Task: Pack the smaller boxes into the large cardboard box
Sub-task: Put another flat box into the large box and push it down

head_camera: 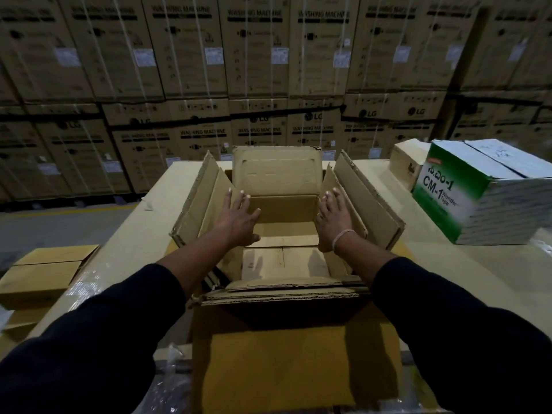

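Both palms flat and grasping nothing, my left hand (239,218) and right hand (333,219) should spread the large cardboard box (279,210) flaps wide; smaller boxes (44,276) wait at 9 o'clock.

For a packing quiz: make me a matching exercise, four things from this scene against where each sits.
Things:
1. large cardboard box
2. green and white box
3. flat brown boxes
4. washing machine cartons

Places:
A. stacked along the back wall
B. low at the left edge
C. centre, flaps open, left hand and right hand inside
D. on the surface at the right

Pairs: 1-C, 2-D, 3-B, 4-A
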